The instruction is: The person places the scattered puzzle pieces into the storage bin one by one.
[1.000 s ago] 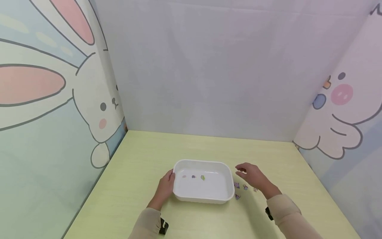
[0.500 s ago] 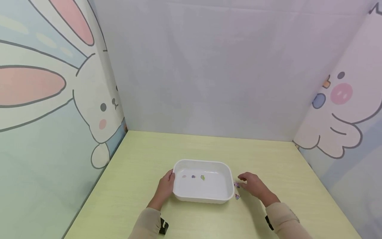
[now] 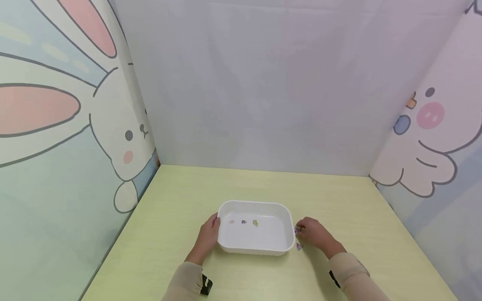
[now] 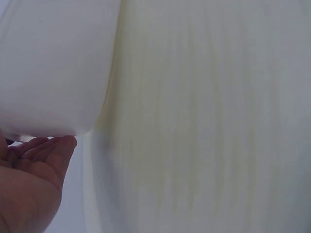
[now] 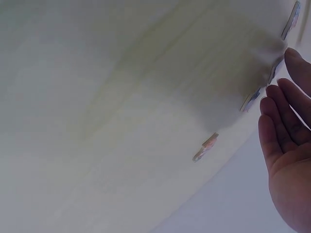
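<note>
My left hand (image 3: pixel 208 235) grips the left end of a white rectangular tray (image 3: pixel 257 252), thumb at the rim. In the left wrist view its fingers (image 4: pixel 60 154) touch the tray's outer side. My right hand (image 3: pixel 317 235) is low over the table, just right of the tray. Its thumb and fingertips stand apart at the two ends of a small flat purple piece (image 5: pixel 275 71); no firm pinch shows. Another purple piece (image 3: pixel 299 246) lies nearer me. Inside the tray sit a green piece (image 3: pixel 255 223), a dark purple piece (image 3: pixel 244 222) and a pale piece (image 3: pixel 232 222).
Two more small printed pieces lie beside the right hand's fingers, a bluish piece (image 5: pixel 250 100) and an orange-pink piece (image 5: pixel 206 146). The pale yellow table (image 3: pixel 196 188) is bounded by a plain grey back curtain (image 3: pixel 256 104) and printed cloths left and right.
My right hand has come down and shifted left toward the tray, onto the purple piece. It now covers the two pieces farther right in the head view. The left hand and tray stay put.
</note>
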Demonstrator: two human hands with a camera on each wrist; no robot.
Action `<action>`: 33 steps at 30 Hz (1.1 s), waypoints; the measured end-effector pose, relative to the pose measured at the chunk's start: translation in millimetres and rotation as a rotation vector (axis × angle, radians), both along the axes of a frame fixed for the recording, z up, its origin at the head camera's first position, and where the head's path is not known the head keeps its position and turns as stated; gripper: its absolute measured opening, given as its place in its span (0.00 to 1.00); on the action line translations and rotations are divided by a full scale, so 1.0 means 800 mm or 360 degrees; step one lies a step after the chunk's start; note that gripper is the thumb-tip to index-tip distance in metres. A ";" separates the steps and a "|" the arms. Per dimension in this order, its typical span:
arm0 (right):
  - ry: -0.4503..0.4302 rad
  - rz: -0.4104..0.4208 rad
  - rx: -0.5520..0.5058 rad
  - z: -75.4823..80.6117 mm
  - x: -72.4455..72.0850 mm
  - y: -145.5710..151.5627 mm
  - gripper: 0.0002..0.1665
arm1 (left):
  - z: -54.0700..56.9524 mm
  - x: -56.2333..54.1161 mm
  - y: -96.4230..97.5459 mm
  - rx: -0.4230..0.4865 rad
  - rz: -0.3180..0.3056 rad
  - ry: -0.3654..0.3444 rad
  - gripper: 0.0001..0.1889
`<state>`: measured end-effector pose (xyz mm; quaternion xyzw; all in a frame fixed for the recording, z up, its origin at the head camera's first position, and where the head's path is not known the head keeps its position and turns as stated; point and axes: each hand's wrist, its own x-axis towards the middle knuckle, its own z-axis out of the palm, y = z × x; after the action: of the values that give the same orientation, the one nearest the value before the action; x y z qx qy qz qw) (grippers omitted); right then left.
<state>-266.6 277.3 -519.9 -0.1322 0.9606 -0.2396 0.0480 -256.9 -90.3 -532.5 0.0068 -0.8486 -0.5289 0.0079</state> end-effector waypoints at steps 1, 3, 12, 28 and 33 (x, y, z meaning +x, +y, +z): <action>-0.0007 -0.0005 0.0018 -0.001 -0.001 -0.001 0.06 | 0.000 0.000 0.000 -0.0002 -0.0003 0.0001 0.22; -0.0016 -0.0005 0.0050 -0.003 -0.004 -0.001 0.05 | 0.000 -0.001 0.000 0.0003 -0.0004 0.0001 0.22; 0.0004 0.0075 0.0129 0.000 -0.007 -0.005 0.03 | 0.000 -0.001 -0.001 0.0006 -0.0001 0.0011 0.22; 0.0097 0.0120 0.0223 0.001 -0.005 -0.005 0.02 | 0.001 -0.001 -0.002 -0.0019 -0.0005 0.0021 0.22; 0.0072 0.0090 0.0215 0.004 -0.004 -0.004 0.03 | 0.003 -0.001 -0.001 -0.0013 -0.0004 0.0003 0.22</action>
<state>-269.8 273.9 -516.9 -0.1610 0.9714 -0.1697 0.0420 -257.4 -91.4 -530.3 0.0053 -0.8508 -0.5253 0.0080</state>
